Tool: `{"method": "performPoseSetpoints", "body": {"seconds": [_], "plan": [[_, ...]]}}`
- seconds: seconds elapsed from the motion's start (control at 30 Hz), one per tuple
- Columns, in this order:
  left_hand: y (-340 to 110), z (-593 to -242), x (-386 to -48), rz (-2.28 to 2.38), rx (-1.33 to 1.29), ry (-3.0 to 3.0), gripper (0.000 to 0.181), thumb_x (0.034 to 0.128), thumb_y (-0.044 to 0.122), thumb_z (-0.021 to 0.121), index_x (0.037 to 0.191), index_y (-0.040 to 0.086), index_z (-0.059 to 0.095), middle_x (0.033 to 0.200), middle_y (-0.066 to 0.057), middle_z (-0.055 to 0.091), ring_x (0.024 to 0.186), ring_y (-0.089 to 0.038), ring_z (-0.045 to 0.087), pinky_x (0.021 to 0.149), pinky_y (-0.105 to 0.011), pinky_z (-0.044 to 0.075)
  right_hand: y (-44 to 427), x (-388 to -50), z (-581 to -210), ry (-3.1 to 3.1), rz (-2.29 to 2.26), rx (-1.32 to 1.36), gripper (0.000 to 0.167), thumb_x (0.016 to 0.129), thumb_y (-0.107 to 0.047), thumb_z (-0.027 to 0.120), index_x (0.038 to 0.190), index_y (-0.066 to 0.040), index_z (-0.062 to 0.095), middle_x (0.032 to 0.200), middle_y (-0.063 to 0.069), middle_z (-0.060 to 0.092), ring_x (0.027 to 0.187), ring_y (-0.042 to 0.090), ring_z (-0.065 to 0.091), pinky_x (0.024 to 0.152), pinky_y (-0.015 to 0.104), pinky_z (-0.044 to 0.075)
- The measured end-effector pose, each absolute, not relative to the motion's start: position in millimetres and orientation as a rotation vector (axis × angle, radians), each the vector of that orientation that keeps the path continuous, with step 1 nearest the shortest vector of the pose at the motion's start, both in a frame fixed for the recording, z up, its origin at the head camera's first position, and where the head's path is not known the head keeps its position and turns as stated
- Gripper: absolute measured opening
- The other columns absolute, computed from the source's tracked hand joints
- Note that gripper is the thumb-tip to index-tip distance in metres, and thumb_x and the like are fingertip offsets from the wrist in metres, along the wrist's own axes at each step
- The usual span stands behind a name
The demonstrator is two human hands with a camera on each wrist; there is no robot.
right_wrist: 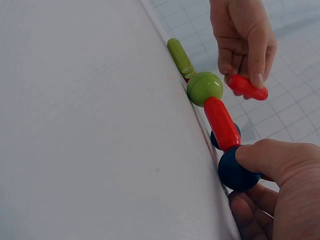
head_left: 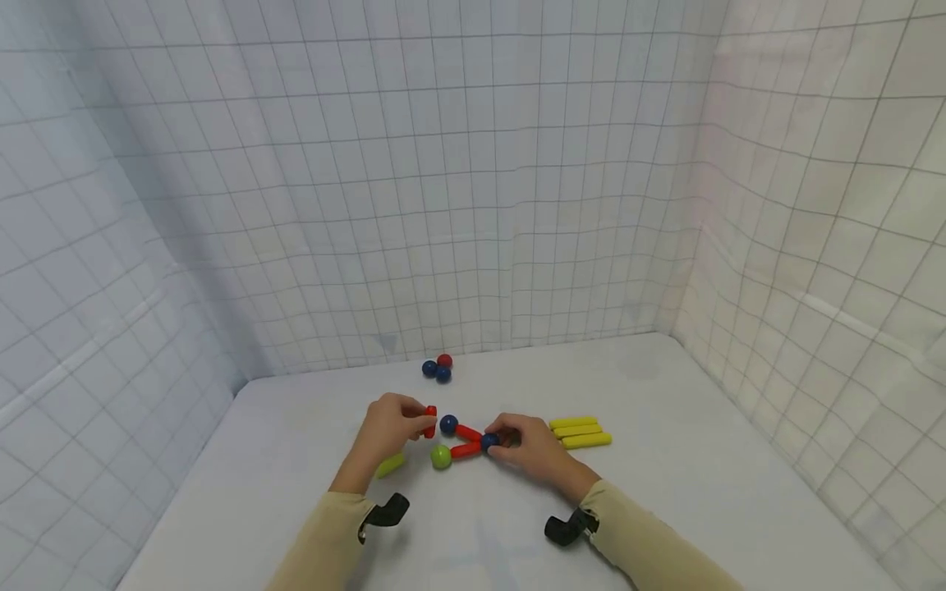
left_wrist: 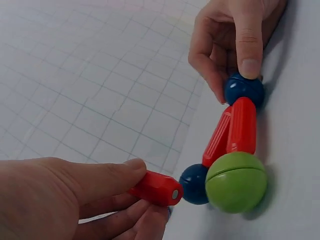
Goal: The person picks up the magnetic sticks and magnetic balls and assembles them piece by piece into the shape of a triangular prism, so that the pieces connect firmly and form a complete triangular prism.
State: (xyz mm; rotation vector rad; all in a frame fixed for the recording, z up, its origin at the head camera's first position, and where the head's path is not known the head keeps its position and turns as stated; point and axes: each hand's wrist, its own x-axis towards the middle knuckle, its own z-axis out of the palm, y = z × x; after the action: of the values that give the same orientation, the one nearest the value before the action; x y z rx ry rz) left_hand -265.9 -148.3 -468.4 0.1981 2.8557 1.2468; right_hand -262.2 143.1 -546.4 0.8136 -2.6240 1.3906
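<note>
Between thumb and fingers, my left hand pinches a short red magnetic rod, its metal end facing the joined pieces. My right hand grips a dark blue ball at the point of a V shape. Two red rods run from that ball, one to a green ball and the other to a second blue ball. The held rod is close to this second blue ball; whether they touch I cannot tell. The V lies on the white table.
Several yellow rods lie together right of my right hand. A green rod lies beside my left wrist. Toward the back, two blue balls and a red ball sit together. Grid-lined cloth walls surround the table.
</note>
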Motion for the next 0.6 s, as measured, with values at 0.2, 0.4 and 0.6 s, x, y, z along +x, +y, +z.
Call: {"method": "performPoseSetpoints", "body": {"seconds": [0.2, 0.4, 0.6], "plan": [[-140.2, -488.4, -268.9, 1.370, 0.066, 2.763, 0.029, 0.0964, 0.019, 0.085, 0.115, -0.003, 0.079, 0.090, -0.004, 0.077, 0.076, -0.016, 0.073, 0.077, -0.034, 0.062, 142.1, -258.9, -552.5, -2.631, 1.373, 0.843, 0.021, 0.098, -0.021, 0.084, 0.118, -0.025, 0.077, 0.102, -0.015, 0.071, 0.090, 0.009, 0.066, 0.082, 0.030, 0.057], [-133.3, -487.0, -269.4, 1.369, 0.017, 2.756, 0.026, 0.0959, 0.019, 0.086, 0.110, -0.001, 0.080, 0.092, -0.005, 0.075, 0.079, -0.018, 0.069, 0.074, -0.031, 0.060, 143.1, -260.5, -546.1, -2.636, 1.346, 0.813, 0.021, 0.098, -0.022, 0.084, 0.117, -0.028, 0.077, 0.101, -0.015, 0.071, 0.090, 0.009, 0.067, 0.083, 0.032, 0.057], [-131.5, -487.0, -266.5, 1.318, 0.044, 2.768, 0.023, 0.0959, 0.020, 0.086, 0.104, -0.001, 0.081, 0.087, -0.004, 0.075, 0.074, -0.016, 0.071, 0.072, -0.031, 0.061, 142.4, -260.4, -544.9, -2.658, 1.333, 0.804, 0.021, 0.098, -0.020, 0.084, 0.117, -0.026, 0.077, 0.099, -0.016, 0.071, 0.090, 0.009, 0.066, 0.083, 0.032, 0.056]]}}
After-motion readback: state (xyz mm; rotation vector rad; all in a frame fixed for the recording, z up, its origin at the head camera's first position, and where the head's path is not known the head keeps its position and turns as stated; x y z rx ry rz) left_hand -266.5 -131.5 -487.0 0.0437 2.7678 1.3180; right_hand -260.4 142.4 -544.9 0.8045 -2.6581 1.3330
